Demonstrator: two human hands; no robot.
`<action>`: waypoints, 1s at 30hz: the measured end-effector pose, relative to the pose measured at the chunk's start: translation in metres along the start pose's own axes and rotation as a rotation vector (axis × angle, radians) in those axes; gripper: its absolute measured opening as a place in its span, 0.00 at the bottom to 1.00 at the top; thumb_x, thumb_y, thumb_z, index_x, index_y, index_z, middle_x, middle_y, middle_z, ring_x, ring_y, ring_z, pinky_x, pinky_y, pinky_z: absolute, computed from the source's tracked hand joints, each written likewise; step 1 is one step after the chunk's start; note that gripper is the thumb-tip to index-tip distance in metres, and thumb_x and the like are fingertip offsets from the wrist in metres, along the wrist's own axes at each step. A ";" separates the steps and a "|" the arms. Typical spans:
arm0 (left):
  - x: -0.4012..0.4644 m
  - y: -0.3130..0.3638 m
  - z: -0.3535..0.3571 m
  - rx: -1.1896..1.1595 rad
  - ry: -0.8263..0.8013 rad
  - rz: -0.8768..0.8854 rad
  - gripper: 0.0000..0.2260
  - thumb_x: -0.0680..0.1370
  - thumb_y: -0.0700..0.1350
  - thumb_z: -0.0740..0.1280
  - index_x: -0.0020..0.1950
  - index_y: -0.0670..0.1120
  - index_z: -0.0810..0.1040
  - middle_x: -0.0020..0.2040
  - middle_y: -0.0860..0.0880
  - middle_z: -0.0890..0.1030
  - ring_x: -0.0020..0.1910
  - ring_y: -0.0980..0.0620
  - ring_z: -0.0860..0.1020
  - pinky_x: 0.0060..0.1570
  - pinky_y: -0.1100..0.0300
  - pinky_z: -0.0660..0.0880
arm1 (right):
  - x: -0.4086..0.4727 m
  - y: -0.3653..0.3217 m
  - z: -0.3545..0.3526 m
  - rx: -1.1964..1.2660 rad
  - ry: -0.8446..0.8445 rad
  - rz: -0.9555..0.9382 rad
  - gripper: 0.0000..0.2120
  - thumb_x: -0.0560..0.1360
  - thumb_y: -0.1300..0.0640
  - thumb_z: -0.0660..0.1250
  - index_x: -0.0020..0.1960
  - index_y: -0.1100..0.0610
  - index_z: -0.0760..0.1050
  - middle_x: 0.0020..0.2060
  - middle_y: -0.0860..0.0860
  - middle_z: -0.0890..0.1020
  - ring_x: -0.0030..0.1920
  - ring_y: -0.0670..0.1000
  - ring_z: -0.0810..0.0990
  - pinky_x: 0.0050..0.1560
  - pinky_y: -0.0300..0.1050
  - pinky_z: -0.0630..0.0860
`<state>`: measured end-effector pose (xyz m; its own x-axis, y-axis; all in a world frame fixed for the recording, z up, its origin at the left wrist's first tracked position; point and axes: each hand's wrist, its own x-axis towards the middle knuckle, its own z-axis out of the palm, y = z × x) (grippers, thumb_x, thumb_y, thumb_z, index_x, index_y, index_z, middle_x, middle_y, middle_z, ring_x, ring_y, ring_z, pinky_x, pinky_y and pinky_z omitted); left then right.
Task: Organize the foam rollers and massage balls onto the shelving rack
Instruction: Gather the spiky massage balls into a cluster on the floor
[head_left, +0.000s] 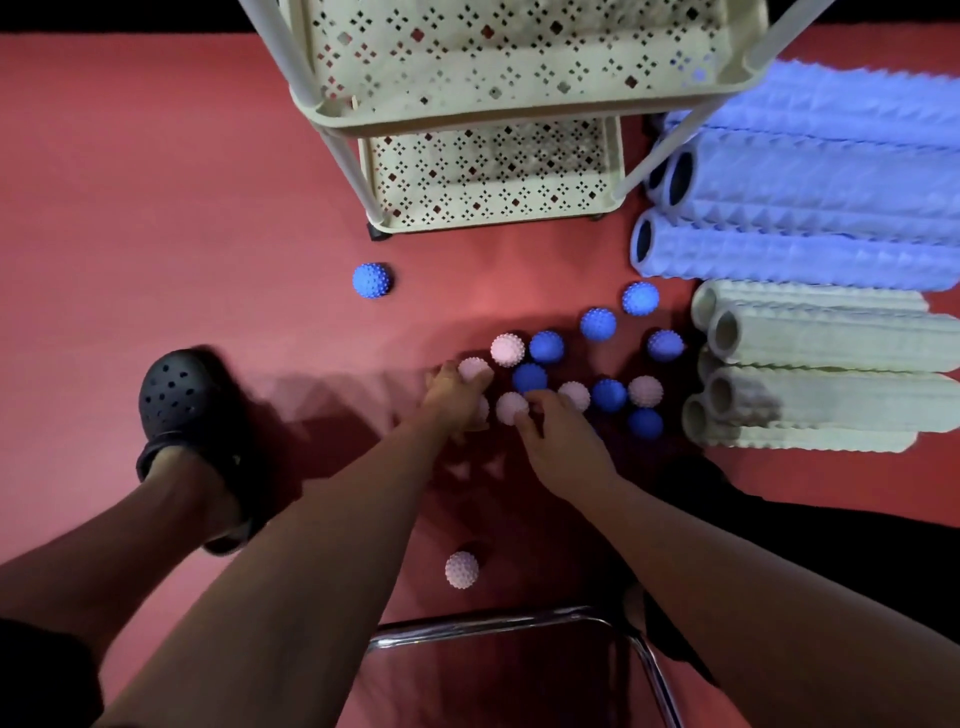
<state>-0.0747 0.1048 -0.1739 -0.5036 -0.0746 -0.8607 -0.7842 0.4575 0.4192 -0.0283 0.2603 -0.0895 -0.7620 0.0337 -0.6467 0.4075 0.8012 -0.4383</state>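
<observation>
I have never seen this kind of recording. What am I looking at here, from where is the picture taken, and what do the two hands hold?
There is no machine here: a person works with two bare hands. The single picture comes from a camera worn on the person's head, looking down at the red floor.

At the top stands a cream shelving rack with perforated trays; no balls or rollers show on it. To the right lie blue foam rollers and, below them, cream foam rollers. In the middle, spiky massage balls, blue and pale pink, are scattered on the floor.

The left hand curls around a pale pink ball, with another partly hidden under it. The right hand touches a second pink ball with its fingers; whether it grips it, I cannot tell. The person's foot in a black shoe shows on the left.
</observation>
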 end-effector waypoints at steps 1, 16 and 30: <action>-0.003 0.005 0.005 0.089 0.001 0.004 0.30 0.76 0.60 0.65 0.73 0.47 0.67 0.71 0.39 0.70 0.68 0.36 0.71 0.68 0.42 0.70 | -0.001 0.004 -0.003 0.016 0.002 0.019 0.17 0.82 0.49 0.62 0.66 0.56 0.72 0.60 0.56 0.76 0.58 0.59 0.78 0.58 0.56 0.75; -0.004 0.009 -0.030 0.279 0.054 0.246 0.26 0.73 0.60 0.63 0.67 0.50 0.74 0.59 0.45 0.79 0.56 0.44 0.79 0.60 0.49 0.76 | -0.005 -0.002 0.004 0.107 0.010 0.027 0.16 0.81 0.50 0.62 0.66 0.55 0.73 0.60 0.55 0.76 0.57 0.57 0.77 0.58 0.56 0.75; 0.051 0.044 -0.137 0.655 0.245 0.284 0.15 0.80 0.47 0.63 0.66 0.50 0.69 0.70 0.43 0.68 0.59 0.34 0.75 0.62 0.44 0.72 | 0.020 -0.018 -0.016 0.102 0.042 -0.102 0.16 0.81 0.52 0.63 0.68 0.56 0.72 0.62 0.55 0.75 0.59 0.57 0.77 0.59 0.53 0.72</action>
<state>-0.1849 -0.0001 -0.1598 -0.7806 -0.0352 -0.6240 -0.2749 0.9160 0.2923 -0.0592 0.2558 -0.0848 -0.8217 -0.0183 -0.5696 0.3738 0.7371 -0.5630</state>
